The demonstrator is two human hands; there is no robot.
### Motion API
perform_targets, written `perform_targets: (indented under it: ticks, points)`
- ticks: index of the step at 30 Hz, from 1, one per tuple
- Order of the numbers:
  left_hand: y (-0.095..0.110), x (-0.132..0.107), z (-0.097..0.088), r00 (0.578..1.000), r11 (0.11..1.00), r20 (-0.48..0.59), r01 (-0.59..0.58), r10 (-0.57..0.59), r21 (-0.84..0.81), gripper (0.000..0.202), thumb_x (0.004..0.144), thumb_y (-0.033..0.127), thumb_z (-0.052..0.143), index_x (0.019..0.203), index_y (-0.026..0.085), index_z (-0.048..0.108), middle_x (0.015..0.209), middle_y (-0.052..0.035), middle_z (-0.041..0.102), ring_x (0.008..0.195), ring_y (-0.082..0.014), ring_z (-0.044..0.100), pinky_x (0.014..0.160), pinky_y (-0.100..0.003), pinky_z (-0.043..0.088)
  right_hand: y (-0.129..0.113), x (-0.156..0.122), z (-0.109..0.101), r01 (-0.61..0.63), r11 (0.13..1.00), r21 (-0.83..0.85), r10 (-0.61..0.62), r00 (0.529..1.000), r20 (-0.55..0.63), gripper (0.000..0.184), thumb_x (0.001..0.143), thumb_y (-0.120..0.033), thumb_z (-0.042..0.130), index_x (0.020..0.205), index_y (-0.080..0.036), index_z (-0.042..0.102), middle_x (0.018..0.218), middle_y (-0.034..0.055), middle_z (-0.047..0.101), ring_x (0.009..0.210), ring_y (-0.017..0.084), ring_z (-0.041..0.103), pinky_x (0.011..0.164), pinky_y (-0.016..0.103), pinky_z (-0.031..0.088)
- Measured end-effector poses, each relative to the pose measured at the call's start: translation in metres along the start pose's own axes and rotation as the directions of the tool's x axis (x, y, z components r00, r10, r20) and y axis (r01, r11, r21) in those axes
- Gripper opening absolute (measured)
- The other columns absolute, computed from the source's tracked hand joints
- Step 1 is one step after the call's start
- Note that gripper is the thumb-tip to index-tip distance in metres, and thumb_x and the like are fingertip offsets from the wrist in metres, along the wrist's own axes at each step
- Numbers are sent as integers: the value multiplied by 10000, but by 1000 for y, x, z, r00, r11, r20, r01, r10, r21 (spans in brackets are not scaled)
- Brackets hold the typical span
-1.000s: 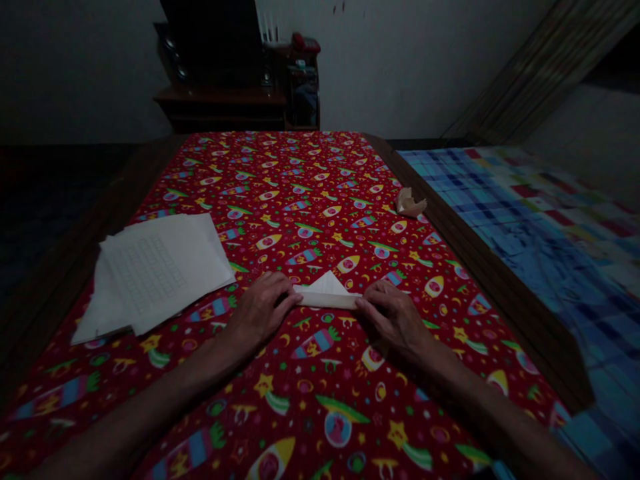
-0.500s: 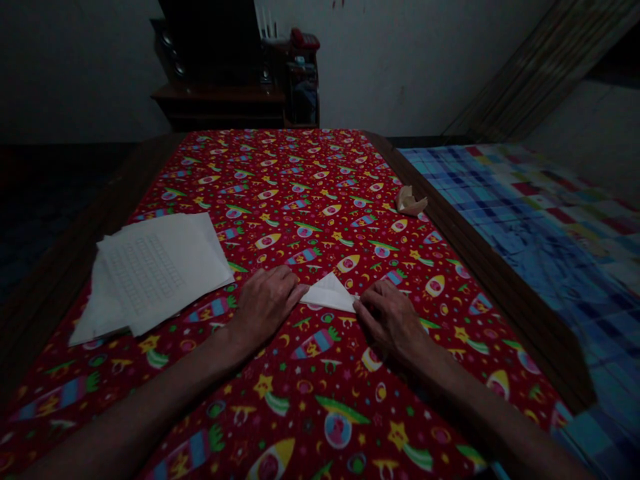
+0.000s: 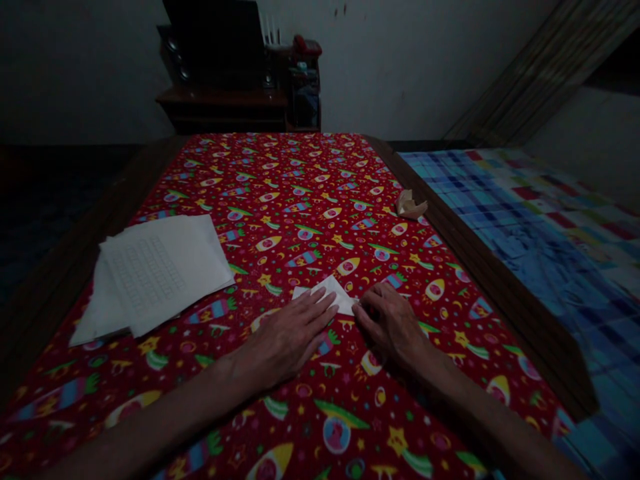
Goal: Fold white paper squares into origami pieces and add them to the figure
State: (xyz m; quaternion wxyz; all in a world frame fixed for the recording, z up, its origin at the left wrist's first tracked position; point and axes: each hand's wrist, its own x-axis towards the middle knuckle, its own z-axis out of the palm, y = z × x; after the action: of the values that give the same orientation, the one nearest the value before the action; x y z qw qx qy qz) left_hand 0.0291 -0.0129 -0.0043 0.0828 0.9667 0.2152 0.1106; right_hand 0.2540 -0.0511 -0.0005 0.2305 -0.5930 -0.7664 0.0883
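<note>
A small folded sheet of white paper [image 3: 341, 297] lies flat on the red patterned tablecloth [image 3: 300, 233], its peak pointing away from me. My left hand [image 3: 295, 333] rests over its left and near part, fingers stretched out flat and covering much of it. At the paper's right corner, my right hand [image 3: 390, 320] pinches the tip between thumb and bent fingers. To the left lies a loose stack of white sheets [image 3: 165, 273], the top one printed with rows of small boxes.
A crumpled brownish paper piece [image 3: 411, 205] sits near the table's right edge. Right of the table spreads a blue plaid cloth [image 3: 460, 200]. Beyond the far end stand a dark screen [image 3: 215, 40] on a wooden cabinet [image 3: 225, 97] and a red telephone [image 3: 307, 47].
My left hand has let go of the paper's left corner, moved nearer and to the right, and flattened onto the paper. My right hand stays at the right corner.
</note>
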Motion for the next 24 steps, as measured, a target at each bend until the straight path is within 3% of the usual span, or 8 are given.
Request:
perform_targets:
  ticks: [3,5,8,11,15,18,24]
  points:
    - [8,0,1,999,999,-3,42,-42,5,509,928,328,421,1399,166,313,1481,-80,314,1385,-252,222,1119,-467,274,1,-1,2,6,1000,-14,-7,999,-54,140,865,-226,537,739,-165,545,765,44,539,705,164,493,626,288,425]
    - [10,0,1,999,999,7,50,-50,18,514,934,343,411,1404,166,302,1492,-67,294,1395,-250,188,1128,-471,254,0,-3,3,44,996,-73,-55,986,-154,95,867,-218,530,826,-146,576,819,75,582,753,187,519,662,321,461]
    - [12,0,0,998,997,10,64,-64,32,500,933,334,415,1395,168,319,1494,-60,289,1403,-254,153,1130,-470,251,-6,-10,5,229,955,-188,-271,932,-241,237,893,-164,462,1091,-98,574,1052,149,622,986,248,543,824,413,480]
    - [12,0,1,997,996,-8,78,-78,41,484,926,319,426,1381,175,343,1489,-76,297,1395,-260,184,1127,-478,251,-13,-19,9,431,883,-187,-449,891,-68,401,908,-114,388,1302,-82,454,1285,158,539,1229,249,446,985,447,430]
    - [9,-4,1,997,994,-5,81,-81,73,501,934,345,409,1399,181,314,1490,-73,296,1384,-240,228,1126,-447,254,-12,-29,11,400,901,-165,-383,915,130,499,923,-248,441,1381,-63,364,1415,160,400,1340,254,315,1056,440,396]
    - [4,-11,-3,996,990,9,90,-92,113,496,941,343,393,1400,171,315,1478,-68,321,1372,-222,264,1122,-419,264,-4,-36,2,371,908,-196,-343,925,163,476,923,-238,438,1366,-70,397,1415,141,406,1349,254,298,1068,440,383]
    - [3,-24,-9,985,971,-40,171,-166,169,444,945,309,389,1358,146,396,1430,-83,405,1337,-222,340,1096,-429,300,2,-39,-10,392,885,-253,-366,919,144,408,917,-203,421,1285,-41,496,1339,162,493,1276,265,420,1036,456,414]
